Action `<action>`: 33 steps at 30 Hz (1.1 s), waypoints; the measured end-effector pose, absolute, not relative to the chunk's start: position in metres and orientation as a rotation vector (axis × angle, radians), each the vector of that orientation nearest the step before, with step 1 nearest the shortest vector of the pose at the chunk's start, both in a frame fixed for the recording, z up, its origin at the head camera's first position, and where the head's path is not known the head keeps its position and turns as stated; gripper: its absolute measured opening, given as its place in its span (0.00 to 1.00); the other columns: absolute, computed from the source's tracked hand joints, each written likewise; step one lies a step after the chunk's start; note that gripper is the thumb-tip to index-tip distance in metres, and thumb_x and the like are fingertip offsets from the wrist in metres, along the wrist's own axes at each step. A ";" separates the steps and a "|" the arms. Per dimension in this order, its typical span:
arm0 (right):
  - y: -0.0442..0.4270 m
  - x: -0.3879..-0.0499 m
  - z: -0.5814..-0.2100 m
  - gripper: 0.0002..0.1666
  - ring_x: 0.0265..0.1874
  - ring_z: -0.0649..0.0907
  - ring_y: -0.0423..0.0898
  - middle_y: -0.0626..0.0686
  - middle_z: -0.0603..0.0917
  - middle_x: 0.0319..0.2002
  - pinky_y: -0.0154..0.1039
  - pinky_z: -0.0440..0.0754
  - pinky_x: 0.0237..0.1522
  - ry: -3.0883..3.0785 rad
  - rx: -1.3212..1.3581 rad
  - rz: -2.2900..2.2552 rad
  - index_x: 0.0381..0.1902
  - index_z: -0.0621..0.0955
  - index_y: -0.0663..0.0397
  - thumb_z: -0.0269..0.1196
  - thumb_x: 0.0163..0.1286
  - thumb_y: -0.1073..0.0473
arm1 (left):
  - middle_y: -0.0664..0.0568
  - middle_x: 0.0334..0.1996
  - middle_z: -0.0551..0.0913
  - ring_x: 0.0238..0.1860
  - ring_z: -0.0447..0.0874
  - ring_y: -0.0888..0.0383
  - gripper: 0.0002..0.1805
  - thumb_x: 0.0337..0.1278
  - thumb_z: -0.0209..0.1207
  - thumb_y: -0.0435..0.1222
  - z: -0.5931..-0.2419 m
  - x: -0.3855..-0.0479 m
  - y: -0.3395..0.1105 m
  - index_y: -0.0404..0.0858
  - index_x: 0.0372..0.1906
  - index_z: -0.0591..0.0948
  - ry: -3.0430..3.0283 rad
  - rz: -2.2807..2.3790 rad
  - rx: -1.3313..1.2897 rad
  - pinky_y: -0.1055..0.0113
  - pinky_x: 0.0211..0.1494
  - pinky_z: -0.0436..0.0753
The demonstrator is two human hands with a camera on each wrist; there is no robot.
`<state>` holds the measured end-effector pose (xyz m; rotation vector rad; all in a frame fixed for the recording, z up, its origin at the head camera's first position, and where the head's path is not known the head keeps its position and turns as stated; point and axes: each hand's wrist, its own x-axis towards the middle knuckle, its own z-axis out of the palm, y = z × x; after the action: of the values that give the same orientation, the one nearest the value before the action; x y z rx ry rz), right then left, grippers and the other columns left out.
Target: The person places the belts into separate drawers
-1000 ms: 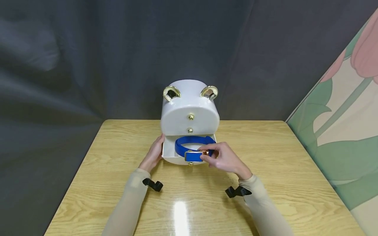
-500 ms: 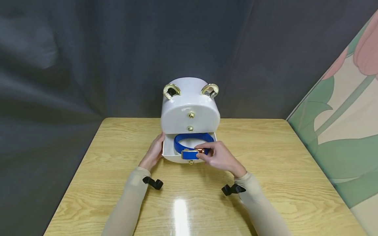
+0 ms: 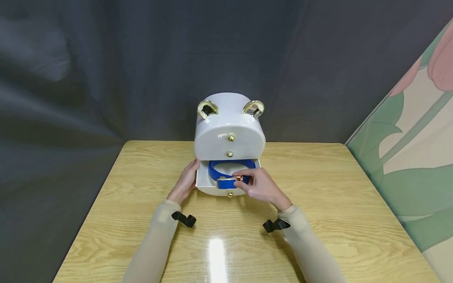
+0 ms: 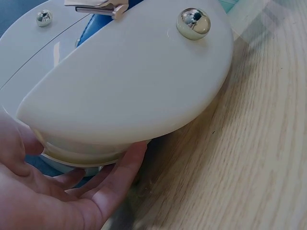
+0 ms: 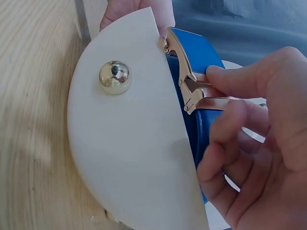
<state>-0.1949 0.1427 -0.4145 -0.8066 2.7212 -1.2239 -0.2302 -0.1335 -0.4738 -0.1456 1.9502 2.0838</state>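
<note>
A white storage box (image 3: 230, 142) with gold ear-like trims stands on the table, its bottom drawer (image 3: 203, 179) pulled out. A coiled blue belt (image 3: 214, 171) lies in the drawer, its gold-edged buckle (image 5: 191, 91) at the front rim. My right hand (image 3: 260, 185) pinches the belt by the buckle between thumb and fingers; in the right wrist view the buckle's metal clasp stands partly open. My left hand (image 3: 185, 181) holds the box at its left side, beside the drawer. In the left wrist view the fingers (image 4: 115, 184) bend in behind the drawer front, and their tips are partly hidden.
The wooden table (image 3: 141, 220) reaches out on both sides of the box. A dark curtain (image 3: 159, 70) hangs behind it. At right stands a panel with a flower print (image 3: 414, 157). Gold ball knobs (image 4: 193, 23) stick out from the box and drawer fronts.
My right hand has moved slightly left and inward with the buckle, and the belt now sits lower and deeper in the drawer. The left hand keeps its place on the box.
</note>
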 end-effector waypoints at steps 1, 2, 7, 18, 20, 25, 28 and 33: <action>0.142 -0.196 -0.415 0.16 0.14 0.74 0.38 0.49 0.91 0.33 0.33 0.72 0.18 2.723 -0.806 -1.229 0.55 0.90 0.55 0.72 0.71 0.58 | 0.39 0.67 0.76 0.53 0.81 0.58 0.34 0.88 0.33 0.54 -0.474 -0.230 -0.134 0.39 0.84 0.58 1.952 2.082 -0.142 0.68 0.48 0.82; 0.142 -0.197 -0.415 0.16 0.14 0.74 0.38 0.49 0.91 0.34 0.33 0.72 0.18 2.724 -0.803 -1.236 0.55 0.90 0.55 0.72 0.71 0.58 | 0.39 0.67 0.76 0.53 0.81 0.58 0.34 0.88 0.33 0.54 -0.474 -0.230 -0.134 0.39 0.84 0.58 1.957 2.080 -0.140 0.68 0.48 0.82; 0.139 -0.202 -0.418 0.18 0.15 0.74 0.38 0.51 0.91 0.33 0.32 0.72 0.18 2.730 -0.775 -1.261 0.57 0.90 0.55 0.72 0.70 0.59 | 0.41 0.64 0.77 0.51 0.81 0.60 0.34 0.88 0.34 0.54 -0.474 -0.231 -0.134 0.40 0.85 0.58 1.950 2.080 -0.144 0.68 0.47 0.83; 0.133 -0.211 -0.422 0.19 0.12 0.69 0.36 0.48 0.88 0.30 0.32 0.67 0.17 2.713 -0.798 -1.215 0.56 0.90 0.54 0.73 0.70 0.56 | 0.45 0.57 0.82 0.42 0.83 0.63 0.32 0.89 0.35 0.52 -0.473 -0.231 -0.132 0.39 0.83 0.61 1.912 2.121 -0.167 0.68 0.43 0.83; 0.133 -0.213 -0.423 0.19 0.12 0.67 0.36 0.49 0.89 0.31 0.31 0.66 0.17 2.701 -0.795 -1.212 0.57 0.90 0.54 0.73 0.70 0.56 | 0.44 0.58 0.82 0.42 0.83 0.64 0.32 0.89 0.35 0.52 -0.472 -0.231 -0.132 0.38 0.83 0.60 1.907 2.120 -0.169 0.68 0.44 0.83; 0.131 -0.217 -0.423 0.17 0.24 0.80 0.37 0.52 0.93 0.46 0.33 0.78 0.29 2.661 -0.797 -1.205 0.55 0.91 0.52 0.74 0.70 0.57 | 0.47 0.56 0.82 0.42 0.83 0.64 0.33 0.89 0.35 0.52 -0.472 -0.231 -0.132 0.39 0.83 0.59 1.907 2.117 -0.161 0.68 0.44 0.83; 0.129 -0.220 -0.422 0.15 0.41 0.87 0.40 0.51 0.93 0.49 0.39 0.85 0.46 2.647 -0.803 -1.179 0.52 0.92 0.51 0.75 0.68 0.59 | 0.50 0.53 0.82 0.42 0.83 0.64 0.33 0.89 0.35 0.52 -0.472 -0.231 -0.132 0.39 0.83 0.60 1.907 2.118 -0.160 0.68 0.44 0.83; 0.130 -0.231 -0.422 0.15 0.45 0.88 0.41 0.52 0.94 0.47 0.39 0.85 0.50 2.527 -0.783 -1.183 0.50 0.92 0.54 0.76 0.66 0.59 | 0.49 0.53 0.83 0.41 0.83 0.65 0.32 0.89 0.35 0.51 -0.472 -0.230 -0.132 0.38 0.83 0.60 1.911 2.122 -0.162 0.68 0.43 0.83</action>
<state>-0.2306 0.1303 -0.4219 -0.7832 2.5270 -1.1829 -0.2305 -0.1319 -0.4725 -0.1624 1.9113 2.1220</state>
